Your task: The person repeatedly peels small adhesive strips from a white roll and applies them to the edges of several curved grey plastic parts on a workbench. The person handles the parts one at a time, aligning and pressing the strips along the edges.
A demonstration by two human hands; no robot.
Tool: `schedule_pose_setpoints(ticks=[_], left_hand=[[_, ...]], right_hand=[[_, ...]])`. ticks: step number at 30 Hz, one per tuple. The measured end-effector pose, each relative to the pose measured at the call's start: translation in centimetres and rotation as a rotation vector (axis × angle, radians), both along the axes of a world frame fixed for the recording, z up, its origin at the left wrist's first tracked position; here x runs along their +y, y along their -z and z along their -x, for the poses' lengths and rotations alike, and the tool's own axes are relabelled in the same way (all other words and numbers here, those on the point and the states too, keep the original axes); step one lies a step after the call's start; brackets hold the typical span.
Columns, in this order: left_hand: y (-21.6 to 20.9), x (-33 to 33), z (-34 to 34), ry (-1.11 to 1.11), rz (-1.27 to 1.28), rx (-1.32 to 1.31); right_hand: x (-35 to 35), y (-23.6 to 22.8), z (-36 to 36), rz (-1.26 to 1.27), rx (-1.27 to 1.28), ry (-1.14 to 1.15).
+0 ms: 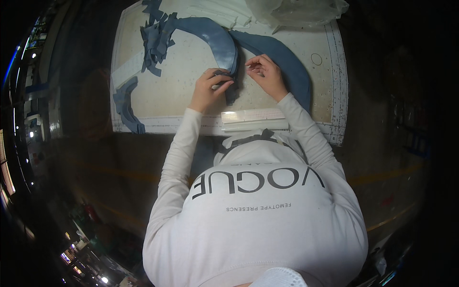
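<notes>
A: Where is the glossy blue curve (222, 40) to be found?
B: It is laid on the pale tabletop (167, 103), with its bend bowed toward the far right and its near end met by the left hand (209, 88)
A: Is it gripped there?
B: The fingers are bent over that end and the material is touched; whether it is pinched cannot be told, as the undersides are hidden
A: And the right hand (270, 79)?
B: It is held just to the right of the curve's near end, apart from it. Its fingers are bent, with the tips brought near the thumb; whether anything small is held between them cannot be told
A: What is seen to the right of the curve?
B: A broad blue band (291, 57) is spread there, partly covered by the right hand
A: And to its left?
B: Blue scraps (155, 45) are heaped by its far-left end. Well to the left of its near end, a short curved piece (125, 105) is seen
A: Beyond it, and on the near side?
B: A clear plastic bag (299, 12) is seen beyond it, to the right; on its near side, a pale flat strip (253, 115) is set near the tabletop's edge
</notes>
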State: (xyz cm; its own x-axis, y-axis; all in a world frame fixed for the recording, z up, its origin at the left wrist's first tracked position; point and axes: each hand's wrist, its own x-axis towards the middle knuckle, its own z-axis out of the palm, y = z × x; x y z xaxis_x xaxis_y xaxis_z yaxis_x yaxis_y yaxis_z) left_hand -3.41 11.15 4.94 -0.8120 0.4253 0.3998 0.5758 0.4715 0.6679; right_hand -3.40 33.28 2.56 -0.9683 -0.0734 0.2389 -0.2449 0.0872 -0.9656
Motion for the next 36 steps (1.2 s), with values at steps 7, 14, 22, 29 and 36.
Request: schedule_pose_setpoints(ticks=[7, 14, 22, 29, 36], left_hand=[[0.1, -0.6, 0.6, -0.139, -0.149, -0.195], [0.8, -0.4, 0.7, -0.164, -0.302, -0.181], [1.1, -1.0, -0.5, -0.038, -0.079, -0.003], [1.6, -1.3, -2.0, 0.031, 0.088, 0.064], [1.8, -1.1, -2.5, 0.032, 0.131, 0.175]], right_hand=[[-1.8, -1.2, -0.4, -0.05, -0.031, -0.168], [-3.9, -0.4, -2.8, -0.214, 0.076, -0.308], [-4.3, 1.2, -3.6, -0.383, 0.282, -0.274], [-4.6, 1.5, -4.2, -0.447, 0.343, -0.012], [-2.6, -0.1, -2.5, -0.169, 0.131, 0.113]])
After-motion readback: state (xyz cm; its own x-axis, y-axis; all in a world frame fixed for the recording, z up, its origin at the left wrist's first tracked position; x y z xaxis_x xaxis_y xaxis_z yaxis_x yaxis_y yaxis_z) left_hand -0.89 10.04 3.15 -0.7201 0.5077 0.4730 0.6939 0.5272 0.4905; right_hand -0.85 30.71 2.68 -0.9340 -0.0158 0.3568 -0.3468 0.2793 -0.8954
